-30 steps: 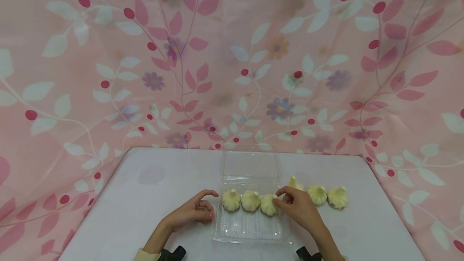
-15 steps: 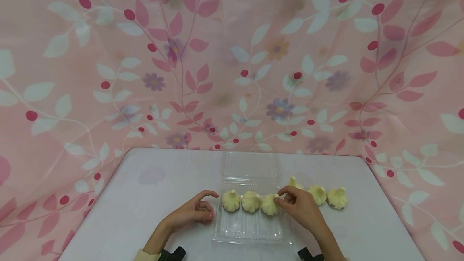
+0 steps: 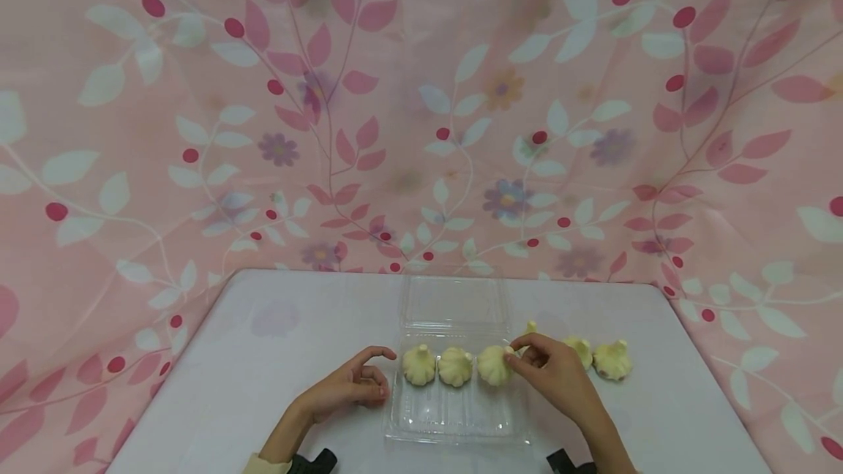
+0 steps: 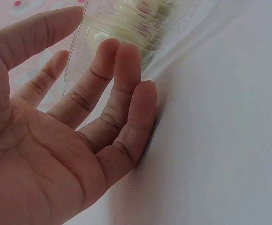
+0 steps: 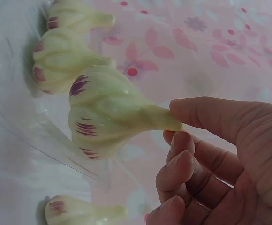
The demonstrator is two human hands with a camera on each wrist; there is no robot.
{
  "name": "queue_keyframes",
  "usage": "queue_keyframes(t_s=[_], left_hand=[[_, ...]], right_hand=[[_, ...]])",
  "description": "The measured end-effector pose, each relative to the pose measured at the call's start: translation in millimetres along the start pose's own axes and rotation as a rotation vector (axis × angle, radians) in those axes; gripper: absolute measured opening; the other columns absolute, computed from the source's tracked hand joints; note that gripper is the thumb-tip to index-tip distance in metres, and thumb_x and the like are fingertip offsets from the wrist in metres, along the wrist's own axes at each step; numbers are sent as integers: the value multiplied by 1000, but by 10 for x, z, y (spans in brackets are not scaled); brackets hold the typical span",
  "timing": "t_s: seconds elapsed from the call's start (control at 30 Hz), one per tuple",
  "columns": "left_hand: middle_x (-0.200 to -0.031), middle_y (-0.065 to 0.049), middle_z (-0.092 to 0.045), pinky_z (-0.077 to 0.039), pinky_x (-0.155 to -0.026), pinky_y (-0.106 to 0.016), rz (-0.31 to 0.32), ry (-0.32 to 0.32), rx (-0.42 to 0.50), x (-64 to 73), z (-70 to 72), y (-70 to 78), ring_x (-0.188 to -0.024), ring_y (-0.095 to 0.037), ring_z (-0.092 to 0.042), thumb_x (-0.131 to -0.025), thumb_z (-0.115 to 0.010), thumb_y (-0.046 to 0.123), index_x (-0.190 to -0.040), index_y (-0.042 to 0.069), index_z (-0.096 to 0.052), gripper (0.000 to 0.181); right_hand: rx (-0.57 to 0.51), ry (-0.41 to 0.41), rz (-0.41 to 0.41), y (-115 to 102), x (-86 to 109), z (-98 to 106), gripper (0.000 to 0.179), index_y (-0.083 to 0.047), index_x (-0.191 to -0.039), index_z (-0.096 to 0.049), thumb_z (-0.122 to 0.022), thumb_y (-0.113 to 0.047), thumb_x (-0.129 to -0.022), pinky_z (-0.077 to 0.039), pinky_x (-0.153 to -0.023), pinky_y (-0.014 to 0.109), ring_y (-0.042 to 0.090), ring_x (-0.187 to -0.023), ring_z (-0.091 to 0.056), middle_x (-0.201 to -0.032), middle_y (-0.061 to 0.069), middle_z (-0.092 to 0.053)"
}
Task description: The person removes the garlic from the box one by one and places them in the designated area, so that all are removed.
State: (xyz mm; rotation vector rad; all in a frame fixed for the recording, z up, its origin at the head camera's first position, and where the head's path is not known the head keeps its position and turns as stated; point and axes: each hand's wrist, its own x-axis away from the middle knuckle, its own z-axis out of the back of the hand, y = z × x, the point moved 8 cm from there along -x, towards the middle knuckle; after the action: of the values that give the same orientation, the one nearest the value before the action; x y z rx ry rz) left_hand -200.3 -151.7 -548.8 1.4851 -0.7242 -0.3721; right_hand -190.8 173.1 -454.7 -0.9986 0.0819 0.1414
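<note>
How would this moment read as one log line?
right hand: pinches garlic bulb by stem | left hand: beside clear container | lid: open | two other bulbs: inside container

head: above, forward-down, farther | wrists: close, facing fingers [image 4: 140,112] | shared: clear tray [image 3: 454,409]

Dim light, small glints on tray [image 3: 451,415]

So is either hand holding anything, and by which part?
The right hand pinches a garlic bulb by the end of its stem. The left hand shows no grip on anything.
</note>
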Motion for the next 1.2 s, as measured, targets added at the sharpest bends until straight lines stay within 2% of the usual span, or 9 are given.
queue_keyframes(t_s=[0.13,0.33,0.6,1.2], left_hand=[[-97,-8,-65,-52,-82,-36,-2,-5,3,0,4,-15,-90,-20,-63,-93,-67,9,-144,7,-36,60],[-98,-7,-66,-52,-82,-36,2,-3,-4,-3,17,-42,-90,-19,-63,-93,-67,10,-144,9,-36,60],[-98,-8,-65,-52,-82,-36,-5,-9,1,5,-1,-8,-90,-20,-63,-93,-66,9,-144,7,-35,60],[-97,-6,-65,-52,-83,-37,-2,-19,13,2,-5,-13,-91,-19,-63,-93,-66,8,-145,7,-33,61]], right_hand=[[-8,23,36,-47,12,67,16,-17,-93,-71,-81,-24,-83,-46,-53,26,11,-61,-59,-66,-6,-60],[-29,55,49,-93,18,163,14,-17,-92,-71,-81,-22,-83,-46,-52,26,10,-60,-58,-67,-5,-60],[-31,90,87,-99,13,254,13,-17,-93,-72,-81,-20,-84,-47,-52,27,11,-59,-58,-67,-5,-61],[-13,149,68,-25,26,500,14,-15,-94,-72,-81,-19,-84,-48,-53,27,13,-60,-59,-69,-1,-62]])
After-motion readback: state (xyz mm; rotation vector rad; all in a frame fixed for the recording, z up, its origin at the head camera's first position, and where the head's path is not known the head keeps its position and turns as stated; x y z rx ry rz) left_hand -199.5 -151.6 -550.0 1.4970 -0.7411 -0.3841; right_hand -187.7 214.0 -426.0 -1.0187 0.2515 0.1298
